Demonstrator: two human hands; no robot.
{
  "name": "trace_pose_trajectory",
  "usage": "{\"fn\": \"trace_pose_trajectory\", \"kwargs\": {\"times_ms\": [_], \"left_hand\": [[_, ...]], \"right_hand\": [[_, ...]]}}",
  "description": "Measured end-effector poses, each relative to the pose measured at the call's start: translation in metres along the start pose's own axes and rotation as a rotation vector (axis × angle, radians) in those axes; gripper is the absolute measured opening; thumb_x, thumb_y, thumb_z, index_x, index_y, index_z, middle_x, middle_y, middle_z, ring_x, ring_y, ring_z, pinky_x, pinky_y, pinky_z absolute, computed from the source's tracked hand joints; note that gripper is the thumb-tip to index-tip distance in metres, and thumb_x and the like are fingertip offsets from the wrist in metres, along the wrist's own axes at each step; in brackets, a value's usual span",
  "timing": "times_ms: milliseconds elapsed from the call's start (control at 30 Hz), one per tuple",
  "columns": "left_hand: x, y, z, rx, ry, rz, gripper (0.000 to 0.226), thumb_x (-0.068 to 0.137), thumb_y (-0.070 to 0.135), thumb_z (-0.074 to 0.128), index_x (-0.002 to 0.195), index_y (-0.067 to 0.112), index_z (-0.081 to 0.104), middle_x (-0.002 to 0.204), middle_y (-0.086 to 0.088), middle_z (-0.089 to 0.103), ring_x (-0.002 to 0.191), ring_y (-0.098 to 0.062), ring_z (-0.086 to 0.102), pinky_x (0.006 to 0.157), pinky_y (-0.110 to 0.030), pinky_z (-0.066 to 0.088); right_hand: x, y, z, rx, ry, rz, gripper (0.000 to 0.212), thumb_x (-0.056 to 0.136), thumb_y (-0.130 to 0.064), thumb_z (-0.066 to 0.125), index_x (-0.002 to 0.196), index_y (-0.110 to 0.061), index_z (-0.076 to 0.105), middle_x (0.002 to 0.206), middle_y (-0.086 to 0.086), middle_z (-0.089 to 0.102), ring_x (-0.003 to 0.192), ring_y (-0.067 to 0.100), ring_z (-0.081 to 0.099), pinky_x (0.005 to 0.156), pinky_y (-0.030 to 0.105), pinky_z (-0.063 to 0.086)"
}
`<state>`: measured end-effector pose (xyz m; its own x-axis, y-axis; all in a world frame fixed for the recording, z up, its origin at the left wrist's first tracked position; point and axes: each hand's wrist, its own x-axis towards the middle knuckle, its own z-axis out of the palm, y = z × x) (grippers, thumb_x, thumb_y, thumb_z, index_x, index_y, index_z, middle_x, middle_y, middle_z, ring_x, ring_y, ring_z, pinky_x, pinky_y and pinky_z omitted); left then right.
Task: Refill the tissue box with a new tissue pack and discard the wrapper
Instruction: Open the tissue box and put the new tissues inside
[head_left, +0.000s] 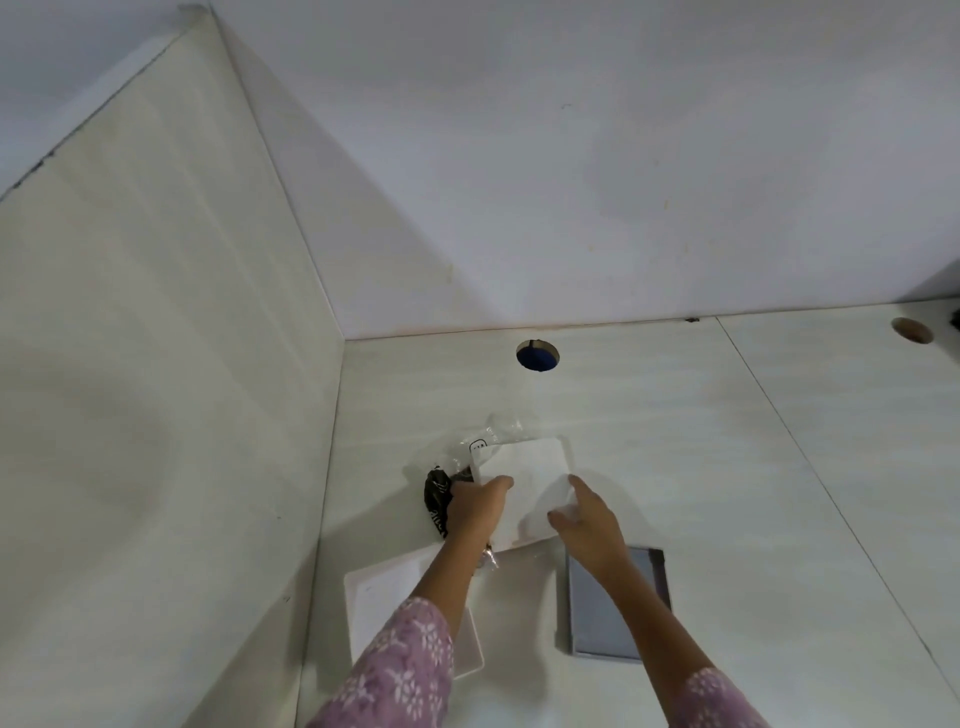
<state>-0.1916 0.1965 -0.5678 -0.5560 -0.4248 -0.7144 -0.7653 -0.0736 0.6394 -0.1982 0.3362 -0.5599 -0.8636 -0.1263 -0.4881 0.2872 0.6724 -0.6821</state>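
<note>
A person leans over a pale desk (675, 441) in a corner, with a side panel (156, 364) on the left and a white wall (571, 182) behind.

Both hands hold a white square stack of tissues (524, 478), a bit left of the middle of the desk. The left hand (475, 506) grips its left edge, thumb on top and the other fingers hidden under it. The right hand (589, 525) grips its near right corner, with the thumb pressed on top. The stack is tilted, so its corners point far and near. It looks nearly square, so I cannot tell which way is its long side.

Behind the stack, a clear crinkly plastic wrapper (493, 431) sticks out. It is open, and the far corner of the stack sits over it. How much is still inside is hard to see. A black printed part of the wrapper (436, 499) hangs by the left hand.

Near the left arm lies a white box part (379, 597), like a flat tray. The arm hides some of it. Near the right arm lies a grey flat box part (608, 613), also partly hidden. I cannot see anything in either one.

A round hole (537, 356) in the desk shows blue inside. Another hole (911, 331) sits far right. Purple flowery sleeves (400, 670) are cut off at the bottom.
</note>
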Motion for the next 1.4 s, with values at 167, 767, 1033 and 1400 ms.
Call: {"fn": "trace_pose_trajectory", "kwargs": {"times_ms": [167,767,1033,1400], "left_hand": [[-0.004,0.001,0.001,0.102,-0.018,0.021,0.055,0.073,0.028,0.067,0.116,0.0,0.05,0.118,-0.018,0.056,0.102,-0.033,0.058,0.077,-0.032,0.048],[-0.115,-0.107,-0.107,-0.27,0.218,0.077,0.029,0.082,0.011,0.061,0.109,0.001,0.058,0.097,-0.012,0.063,0.084,-0.025,0.058,0.063,-0.025,0.045],[-0.121,-0.104,-0.122,0.247,0.432,0.202,0.034,0.079,0.034,0.06,0.099,0.007,0.06,0.098,-0.012,0.067,0.093,-0.029,0.061,0.077,-0.033,0.049],[-0.113,-0.122,-0.129,1.043,0.158,0.633,0.06,0.086,0.024,0.054,0.14,0.023,0.026,0.156,0.002,0.016,0.145,-0.022,0.007,0.118,-0.041,0.019]], "right_hand": [[0.001,0.007,-0.006,0.132,0.014,0.001,0.059,0.084,-0.014,0.055,0.138,-0.015,0.033,0.137,0.014,0.047,0.118,0.027,0.048,0.097,0.034,0.039],[-0.09,-0.028,0.055,0.331,-0.35,-0.043,0.021,0.082,-0.006,0.055,0.096,-0.015,0.067,0.101,0.01,0.069,0.092,0.025,0.062,0.086,0.039,0.048],[-0.096,-0.022,0.075,0.06,-0.171,-0.227,0.012,0.083,-0.018,0.056,0.092,-0.02,0.064,0.101,0.01,0.065,0.083,0.023,0.058,0.062,0.02,0.038],[-0.102,-0.018,0.076,-0.878,0.006,-0.826,0.072,0.042,-0.055,0.081,0.108,-0.034,0.062,0.115,-0.007,0.069,0.111,0.034,0.06,0.075,0.061,0.051]]}}
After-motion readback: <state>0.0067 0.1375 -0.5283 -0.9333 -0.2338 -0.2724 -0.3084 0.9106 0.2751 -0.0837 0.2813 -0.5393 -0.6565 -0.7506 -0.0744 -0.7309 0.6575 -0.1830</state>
